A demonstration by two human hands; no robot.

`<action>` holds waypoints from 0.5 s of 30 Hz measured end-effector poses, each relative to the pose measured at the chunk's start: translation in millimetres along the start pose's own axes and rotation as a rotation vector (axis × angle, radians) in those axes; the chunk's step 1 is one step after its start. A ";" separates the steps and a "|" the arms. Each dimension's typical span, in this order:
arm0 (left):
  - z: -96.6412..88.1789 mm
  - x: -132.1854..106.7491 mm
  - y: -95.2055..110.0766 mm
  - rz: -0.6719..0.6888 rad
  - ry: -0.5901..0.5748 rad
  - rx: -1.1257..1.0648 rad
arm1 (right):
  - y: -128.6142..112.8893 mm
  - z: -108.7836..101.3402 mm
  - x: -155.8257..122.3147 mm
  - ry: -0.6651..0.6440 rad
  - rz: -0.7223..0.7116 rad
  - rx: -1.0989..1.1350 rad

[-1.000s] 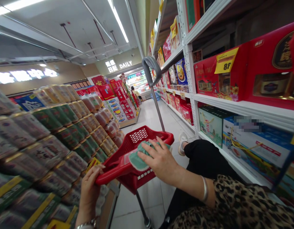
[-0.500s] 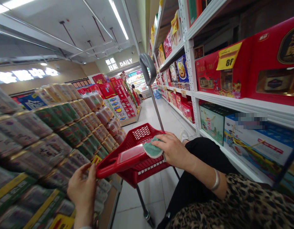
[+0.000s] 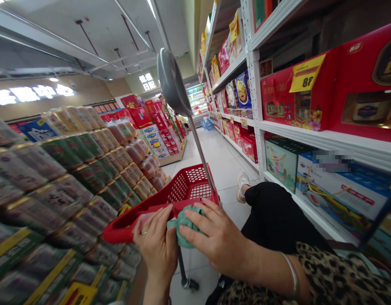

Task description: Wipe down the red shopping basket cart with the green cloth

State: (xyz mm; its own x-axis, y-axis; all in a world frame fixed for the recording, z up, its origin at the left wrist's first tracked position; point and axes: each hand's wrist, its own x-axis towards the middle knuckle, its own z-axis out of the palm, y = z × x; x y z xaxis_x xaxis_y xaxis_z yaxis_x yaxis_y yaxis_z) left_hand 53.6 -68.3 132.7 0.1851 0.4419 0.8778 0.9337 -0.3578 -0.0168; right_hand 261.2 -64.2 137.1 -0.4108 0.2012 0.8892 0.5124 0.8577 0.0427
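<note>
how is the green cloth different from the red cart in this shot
Shape: the green cloth is crumpled and bunched, while the red cart has a basket with perforated walls.
Size: the green cloth is far smaller than the red cart.
Cover: the right hand hides part of the green cloth; much of the red cart shows.
Shared: each looks plain in color.

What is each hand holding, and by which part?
Right hand: the green cloth, by its bunched top. Left hand: the red cart handle, near its middle.
</note>
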 end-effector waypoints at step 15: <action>-16.7 4.3 -42.9 -0.189 0.000 -0.181 | 26.8 -9.3 -37.2 0.042 -0.033 0.038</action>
State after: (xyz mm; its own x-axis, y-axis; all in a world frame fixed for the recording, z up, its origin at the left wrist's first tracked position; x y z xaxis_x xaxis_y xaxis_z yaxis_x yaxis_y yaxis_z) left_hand 9.2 -64.8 145.2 0.0126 0.5146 0.8574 0.8817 -0.4102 0.2332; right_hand 297.2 -53.1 109.4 -0.3947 0.1534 0.9059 0.4700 0.8809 0.0556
